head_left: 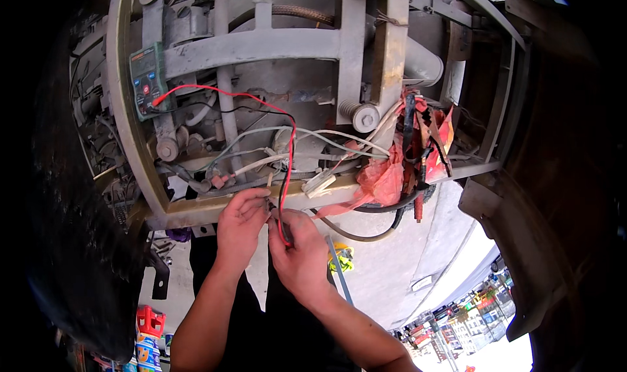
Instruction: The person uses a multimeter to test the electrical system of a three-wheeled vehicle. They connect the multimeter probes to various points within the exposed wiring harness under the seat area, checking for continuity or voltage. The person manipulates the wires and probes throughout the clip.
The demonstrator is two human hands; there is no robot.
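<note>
Over the near rail of a metal frame (189, 213), my two hands meet with their fingertips close together. My right hand (302, 258) is closed around the red and black test leads (291, 137) of a multimeter. My left hand (238, 231) is pinched at a small dark piece between the hands, too small to make out. The dark green multimeter (147, 81) rests against the frame at the far left, and the leads run from it across the frame. Beyond my right hand, a white plastic connector (319, 185) lies by the rail among loose wires.
Torn red plastic wrap (382, 176) and dark cables (410, 130) bunch at the right. A bolt with a coil spring (361, 115) sticks out above them. Curved rusty panels (499, 235) flank the right side. A red-topped container (150, 321) stands lower left.
</note>
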